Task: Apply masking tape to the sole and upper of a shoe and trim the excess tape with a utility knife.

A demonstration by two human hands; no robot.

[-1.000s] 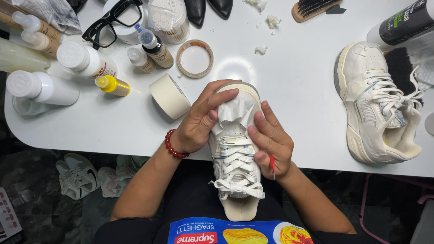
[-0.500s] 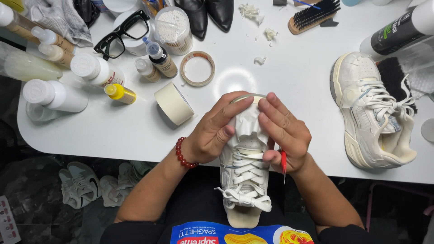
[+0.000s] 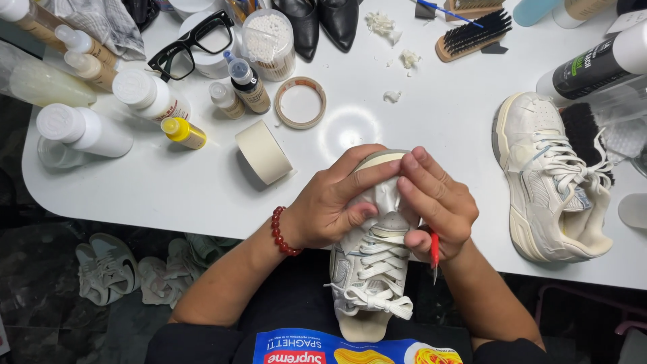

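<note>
The white sneaker (image 3: 373,269) sits at the desk (image 3: 202,189) edge, toe gripped by the left hand (image 3: 330,205) and right hand (image 3: 435,202), which also pinches a red tool (image 3: 435,251).

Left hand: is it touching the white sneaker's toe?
Touching. The head view shows the left hand pressed on the white sneaker, fingers wrapped over its toe.

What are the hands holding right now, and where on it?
Both the left hand and right hand grip the white sneaker at its toe; the right also pinches a red tool.
</note>
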